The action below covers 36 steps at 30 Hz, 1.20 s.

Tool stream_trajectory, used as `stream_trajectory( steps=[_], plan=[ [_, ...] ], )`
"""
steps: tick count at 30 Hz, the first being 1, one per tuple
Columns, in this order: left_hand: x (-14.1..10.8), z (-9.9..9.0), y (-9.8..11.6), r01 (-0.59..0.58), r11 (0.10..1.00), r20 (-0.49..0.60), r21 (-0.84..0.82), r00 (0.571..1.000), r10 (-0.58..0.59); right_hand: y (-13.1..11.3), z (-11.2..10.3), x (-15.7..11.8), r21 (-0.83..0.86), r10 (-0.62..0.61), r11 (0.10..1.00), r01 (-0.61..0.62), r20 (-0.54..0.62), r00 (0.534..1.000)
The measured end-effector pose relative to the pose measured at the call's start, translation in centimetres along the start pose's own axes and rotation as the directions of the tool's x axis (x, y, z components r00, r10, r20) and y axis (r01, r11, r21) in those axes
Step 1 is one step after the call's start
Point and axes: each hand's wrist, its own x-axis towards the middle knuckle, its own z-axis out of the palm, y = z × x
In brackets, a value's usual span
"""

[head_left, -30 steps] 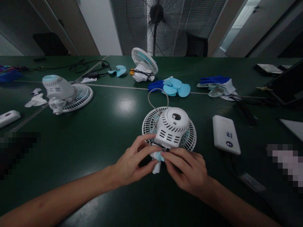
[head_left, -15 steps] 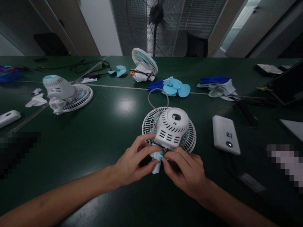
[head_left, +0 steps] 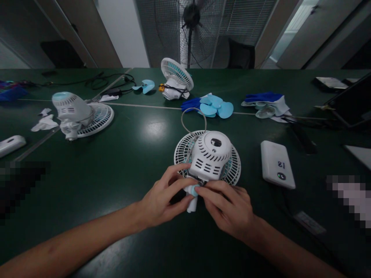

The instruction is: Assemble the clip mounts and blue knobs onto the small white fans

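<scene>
A white fan (head_left: 213,152) lies grille down on the dark green table, its vented motor housing up and a grey cable looping behind it. At its near end is a small light blue knob (head_left: 193,190) on a white neck piece that points toward me. My left hand (head_left: 165,195) pinches the knob and neck between thumb and fingers, with a fingertip against the housing. From the right, my right hand (head_left: 227,204) has its fingertips pressed on the knob, its fingers bent together; the contact point is partly hidden.
Another fan (head_left: 74,112) lies at left, a third (head_left: 175,81) at the back. Blue fan blades (head_left: 216,107) rest beside blue gloves (head_left: 265,102). A white power bank (head_left: 276,164) is at right, a white handset-like object (head_left: 11,146) far left.
My right hand's fingers have shifted slightly, and its index fingertip now covers the side of the blue knob. My left hand and the fan have stayed nearly still.
</scene>
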Motion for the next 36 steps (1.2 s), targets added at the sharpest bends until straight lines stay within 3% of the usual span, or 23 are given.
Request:
stream_trajectory(
  steps=[15,25,36],
  plan=[
    [-0.13,0.10,-0.18,0.002,1.000,0.010,0.006,1.000,-0.002,-0.45,0.37,0.52,0.021,0.099,0.995,-0.098,-0.033,0.995],
    [-0.06,0.07,-0.12,0.017,1.000,0.003,-0.019,1.000,-0.017,-0.76,0.16,0.58,0.104,0.077,0.992,-0.071,-0.059,0.995],
    [-0.05,-0.05,-0.06,0.004,1.000,0.004,-0.001,1.000,-0.004,-0.17,0.20,0.19,0.099,0.071,0.992,-0.072,0.014,0.997]
  ],
)
